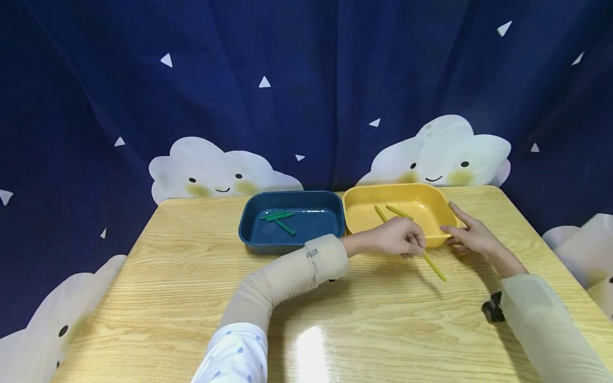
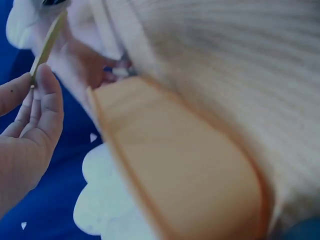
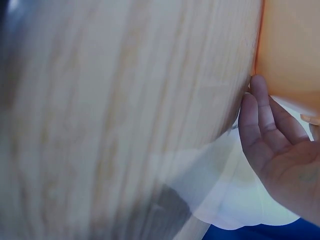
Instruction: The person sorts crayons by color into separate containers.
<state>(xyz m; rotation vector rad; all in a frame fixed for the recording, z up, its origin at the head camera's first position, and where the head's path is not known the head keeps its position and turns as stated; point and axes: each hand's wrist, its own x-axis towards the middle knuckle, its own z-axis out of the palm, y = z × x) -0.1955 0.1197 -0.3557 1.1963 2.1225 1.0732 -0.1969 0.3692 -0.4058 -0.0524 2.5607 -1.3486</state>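
Note:
My left hand (image 1: pixel 399 236) pinches a thin yellow crayon-like stick (image 1: pixel 435 267) between thumb and fingers, in front of the yellow box (image 1: pixel 383 188). One end of the stick points down toward the table; its upper part is hidden by the hand. In the left wrist view the same stick (image 2: pixel 47 47) stands up from the fingertips. My right hand (image 1: pixel 471 234) holds the yellow box by its front right corner, thumb at the rim and fingers against the outside wall. More yellow sticks (image 1: pixel 399 212) lie in the box, partly covered by the left hand.
A dark blue box (image 1: pixel 292 247) stands left of the yellow one, with several green sticks (image 1: pixel 286 227) in it. Both are toward the back of the wooden table (image 1: pixel 191 298), before a blue curtain (image 1: pixel 297 117) with clouds. A small black object (image 1: pixel 493 307) is by the right wrist.

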